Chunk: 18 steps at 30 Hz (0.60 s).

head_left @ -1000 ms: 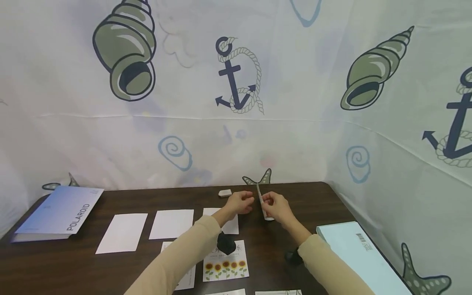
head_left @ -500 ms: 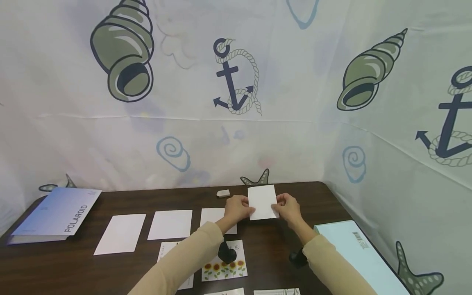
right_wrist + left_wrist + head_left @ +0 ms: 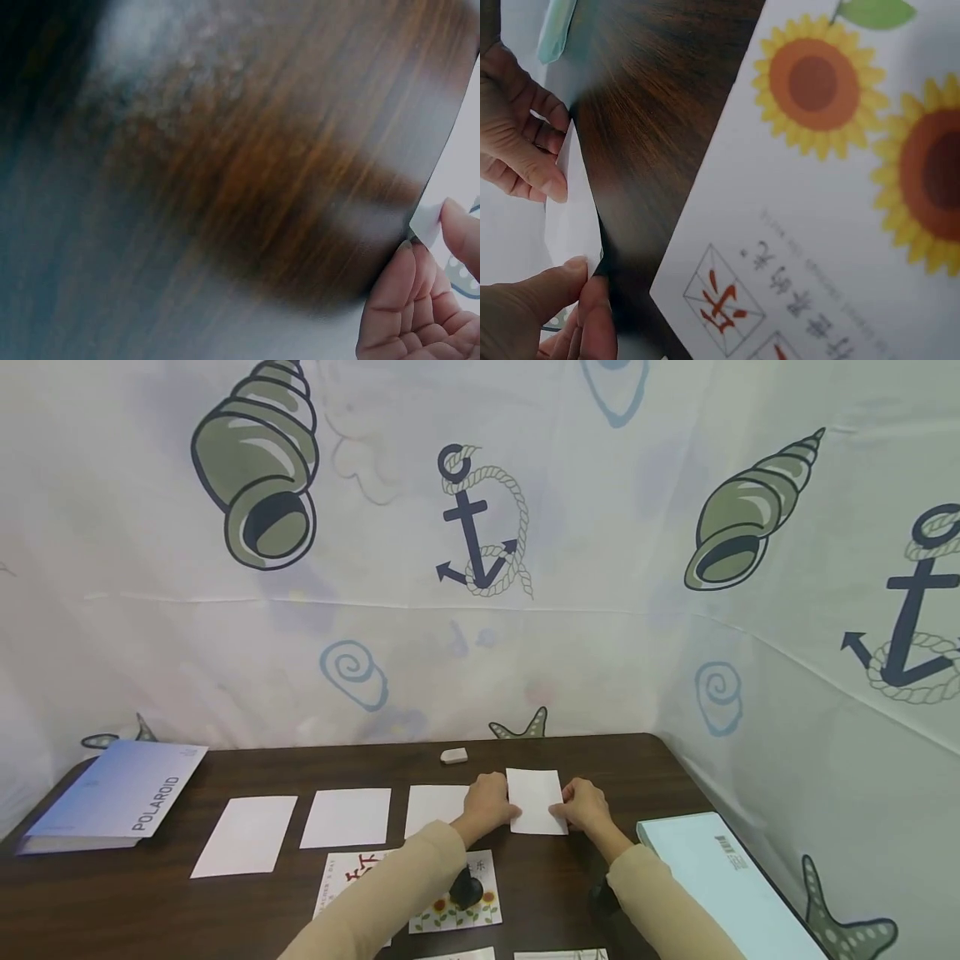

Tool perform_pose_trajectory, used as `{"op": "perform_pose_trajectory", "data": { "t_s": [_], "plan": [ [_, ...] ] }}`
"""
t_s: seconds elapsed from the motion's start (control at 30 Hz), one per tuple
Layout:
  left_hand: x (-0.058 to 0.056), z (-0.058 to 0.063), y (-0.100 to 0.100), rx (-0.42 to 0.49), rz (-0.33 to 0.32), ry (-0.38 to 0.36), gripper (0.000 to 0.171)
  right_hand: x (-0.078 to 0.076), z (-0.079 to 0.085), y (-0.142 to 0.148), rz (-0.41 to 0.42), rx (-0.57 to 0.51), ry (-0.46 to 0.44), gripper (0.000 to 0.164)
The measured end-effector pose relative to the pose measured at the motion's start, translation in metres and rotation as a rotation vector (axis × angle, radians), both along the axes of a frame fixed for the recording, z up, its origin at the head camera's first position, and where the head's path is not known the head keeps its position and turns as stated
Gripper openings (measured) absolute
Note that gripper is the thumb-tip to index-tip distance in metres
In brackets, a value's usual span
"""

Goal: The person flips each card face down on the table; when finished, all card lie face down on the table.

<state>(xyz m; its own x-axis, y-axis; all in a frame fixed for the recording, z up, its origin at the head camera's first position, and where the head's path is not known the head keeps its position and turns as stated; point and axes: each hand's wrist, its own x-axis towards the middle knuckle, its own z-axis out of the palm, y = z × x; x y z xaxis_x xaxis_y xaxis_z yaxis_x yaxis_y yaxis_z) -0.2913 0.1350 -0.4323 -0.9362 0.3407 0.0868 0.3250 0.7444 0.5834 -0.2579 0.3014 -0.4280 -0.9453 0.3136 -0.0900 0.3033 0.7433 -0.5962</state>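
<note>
- White card (image 3: 537, 802): pinched at its left edge by the left grip (image 3: 486, 804) and its right edge by the right grip (image 3: 586, 804), lying between both.
- Handling: I judge it light, thin, springy yet easily creased; I favour opposite edges for the hold.
- Contact: I cannot tell whether it touches the desk (image 3: 112, 902).
- Surroundings: blank sheet (image 3: 435, 806) beside the left grip; sunflower card (image 3: 489, 878) nearer the wearer; small white block (image 3: 453, 756) beyond.

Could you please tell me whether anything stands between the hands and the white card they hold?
Nothing visible does: the left hand and right hand pinch the white card directly at opposite sides. The sunflower card lies nearer the person, out of the way.
</note>
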Motion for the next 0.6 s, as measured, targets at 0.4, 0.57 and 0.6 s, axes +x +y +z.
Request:
{"op": "perform_pose_trajectory", "data": {
  "t_s": [0.4, 0.57, 0.6],
  "plan": [
    [0.0021, 0.0047, 0.0052, -0.094, 0.003, 0.007, 0.032, 0.0053, 0.0059, -0.0006, 0.017, 0.073, -0.016, 0.028],
    [0.0021, 0.0072, 0.0026, -0.082, 0.004, -0.017, 0.031, 0.0059, 0.0065, -0.0015, 0.026, 0.053, 0.016, 0.029],
    [0.002, 0.0093, 0.0006, -0.073, -0.001, -0.023, 0.03, 0.0054, 0.0075, -0.0026, 0.034, 0.049, 0.04, 0.029]
  ]
}}
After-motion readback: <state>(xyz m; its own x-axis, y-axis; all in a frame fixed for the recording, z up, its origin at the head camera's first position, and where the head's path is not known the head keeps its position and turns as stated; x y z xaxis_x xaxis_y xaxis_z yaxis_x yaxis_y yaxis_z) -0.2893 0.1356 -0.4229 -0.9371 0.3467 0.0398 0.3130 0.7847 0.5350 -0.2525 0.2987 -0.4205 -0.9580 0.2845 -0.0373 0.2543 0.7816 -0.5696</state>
